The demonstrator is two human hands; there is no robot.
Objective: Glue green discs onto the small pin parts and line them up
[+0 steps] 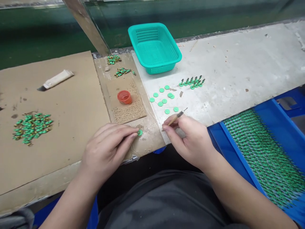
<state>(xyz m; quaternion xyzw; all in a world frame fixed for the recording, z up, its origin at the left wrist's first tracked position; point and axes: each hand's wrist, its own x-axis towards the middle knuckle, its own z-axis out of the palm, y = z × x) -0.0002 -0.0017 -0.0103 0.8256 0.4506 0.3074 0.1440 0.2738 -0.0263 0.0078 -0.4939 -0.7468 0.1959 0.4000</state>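
Observation:
My left hand (108,143) is closed, with thumb and forefinger pinched at the left edge of a small round green disc (140,132) near the table's front edge. Whether a tiny part is also between those fingertips is hidden. In my right hand (190,136) is a thin wooden-handled tool (175,118) with a narrow metal tip pointing up and away to the right. Beyond that hand, several loose green discs (167,111) lie flat. Farther back, small dark pieces stand upright on a group of green discs (193,83).
A red cup (124,97) of liquid stands on a cardboard piece (128,115). Small green-and-gold parts lie in piles (32,127), (124,72). A white tube (58,79) rests on the left cardboard. A teal basket (156,47) is behind; a blue tray (240,159) holds rows of green pieces.

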